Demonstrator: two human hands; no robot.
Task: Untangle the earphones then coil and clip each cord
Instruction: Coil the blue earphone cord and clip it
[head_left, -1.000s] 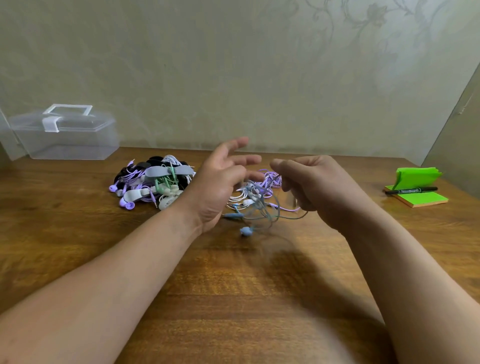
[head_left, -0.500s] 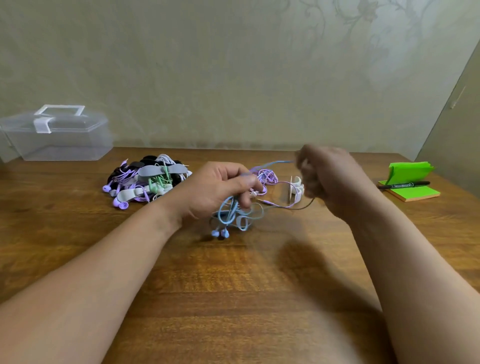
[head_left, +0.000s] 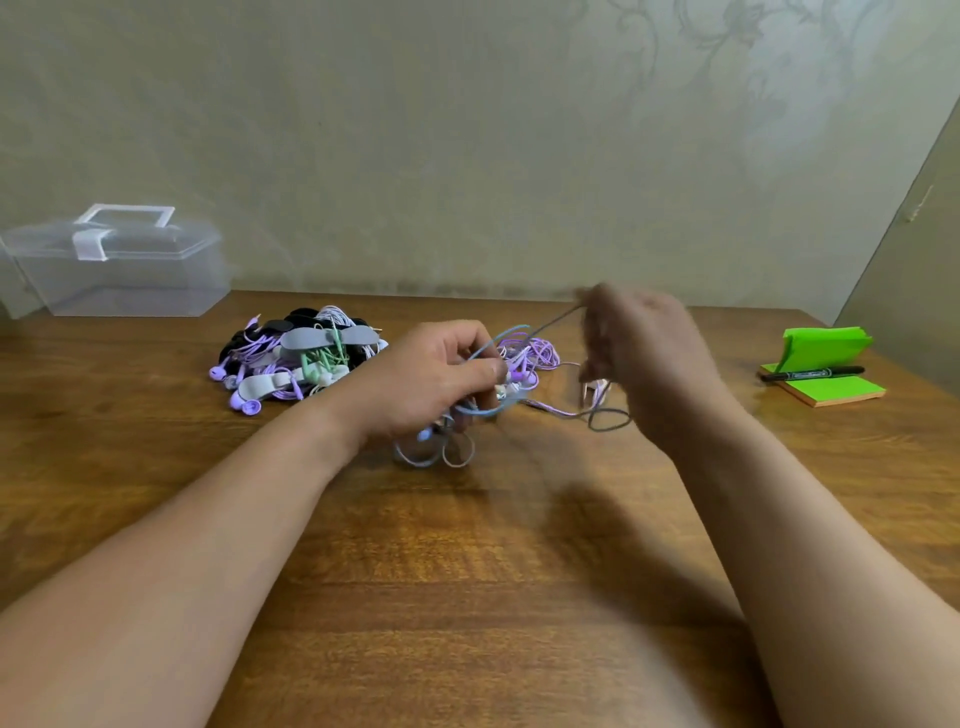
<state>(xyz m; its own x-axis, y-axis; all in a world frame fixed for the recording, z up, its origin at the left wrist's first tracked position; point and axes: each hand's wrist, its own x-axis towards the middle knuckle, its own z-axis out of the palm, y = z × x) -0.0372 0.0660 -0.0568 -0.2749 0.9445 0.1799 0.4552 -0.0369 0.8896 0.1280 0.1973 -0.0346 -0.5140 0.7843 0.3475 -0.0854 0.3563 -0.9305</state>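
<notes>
A broad brown wooden table (head_left: 467, 597) with a visible grain filled the lower part of the view, set against a pale patterned wall (head_left: 467, 130). At the far left of the table stood a clear plastic storage box with a white handle and latch (head_left: 117, 265), its lid down. Left of centre and towards the back lay a heap of earphones in purple, white, green and black with grey cord clips (head_left: 298, 358) among them.

The left hand (head_left: 436, 382) hung just above the table at the centre, fingers curled closed around a tangled bundle of light blue earphone cord (head_left: 457, 415); loops of that cord dangled below the hand to the tabletop, and a pale earbud showed among them. From the bundle one blue strand ran up and to the right to the right hand (head_left: 641, 353), which was raised, blurred, and pinching the strand's end at its fingertips (head_left: 587, 306). Below that hand a dark cord loop (head_left: 608, 418) hung near the table. A small coil of purple earphone cord (head_left: 535, 356) lay on the table between and behind the hands.

At the far right lay a bright green sticky-note pad (head_left: 826, 387), some sheets folded up, with a black marker pen (head_left: 813, 373) resting across it.
</notes>
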